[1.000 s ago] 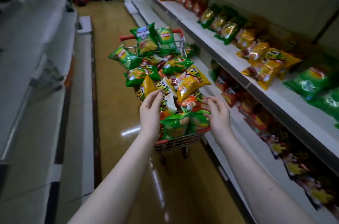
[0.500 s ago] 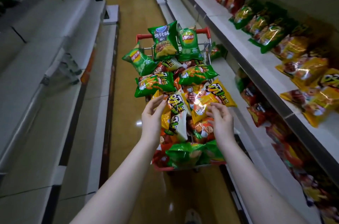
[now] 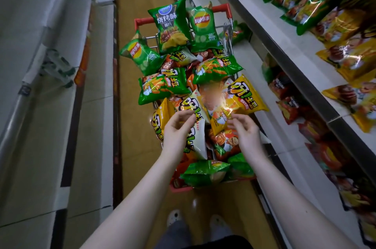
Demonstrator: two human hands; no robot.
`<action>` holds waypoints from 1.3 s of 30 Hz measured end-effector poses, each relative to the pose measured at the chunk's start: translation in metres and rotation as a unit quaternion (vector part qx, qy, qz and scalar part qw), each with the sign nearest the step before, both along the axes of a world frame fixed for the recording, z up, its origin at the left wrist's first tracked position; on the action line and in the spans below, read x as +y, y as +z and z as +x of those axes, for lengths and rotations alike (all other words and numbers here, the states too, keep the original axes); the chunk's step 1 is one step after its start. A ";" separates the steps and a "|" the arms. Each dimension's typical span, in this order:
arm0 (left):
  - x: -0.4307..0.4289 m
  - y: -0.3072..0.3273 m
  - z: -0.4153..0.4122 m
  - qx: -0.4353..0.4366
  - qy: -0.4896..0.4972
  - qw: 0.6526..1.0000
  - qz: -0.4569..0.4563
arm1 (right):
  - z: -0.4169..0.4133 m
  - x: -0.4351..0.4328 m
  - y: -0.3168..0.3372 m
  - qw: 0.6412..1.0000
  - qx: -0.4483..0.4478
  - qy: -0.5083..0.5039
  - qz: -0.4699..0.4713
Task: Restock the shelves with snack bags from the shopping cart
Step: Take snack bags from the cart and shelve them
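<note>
two bare hands hover over the heaped snack bags (image 3: 164,85) in the red-handled shopping cart (image 3: 222,7), which stands in the aisle just beside the right-hand shelves (image 3: 272,32). the left hand (image 3: 178,133) has its fingers loosely curled and slightly apart, tips at the top of a white-and-orange snack bag (image 3: 198,140), while the right hand (image 3: 245,133) curls its fingers (image 3: 234,119) against the lower edge of a yellow snack bag (image 3: 247,96) lying on the pile; whether either hand actually pinches the foil i cannot tell. a green barbecue chip bag (image 3: 171,26) and a green lay's bag (image 3: 203,26) stand propped at the cart's far end.
</note>
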State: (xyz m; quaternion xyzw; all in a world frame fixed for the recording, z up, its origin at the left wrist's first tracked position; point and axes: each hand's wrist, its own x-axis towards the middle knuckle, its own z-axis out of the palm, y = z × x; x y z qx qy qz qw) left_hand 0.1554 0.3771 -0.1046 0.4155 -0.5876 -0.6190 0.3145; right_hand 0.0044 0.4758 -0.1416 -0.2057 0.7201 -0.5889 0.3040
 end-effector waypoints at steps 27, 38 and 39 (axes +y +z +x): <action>0.072 -0.077 0.036 -0.441 -0.280 0.790 -0.321 | -0.011 0.085 -0.061 0.786 0.400 0.251 0.398; 0.060 -0.055 0.035 -0.370 -0.267 0.828 -0.326 | -0.015 0.076 -0.034 0.784 0.406 0.257 0.392; 0.060 -0.053 0.035 -0.369 -0.272 0.828 -0.325 | -0.015 0.075 -0.031 0.785 0.403 0.259 0.392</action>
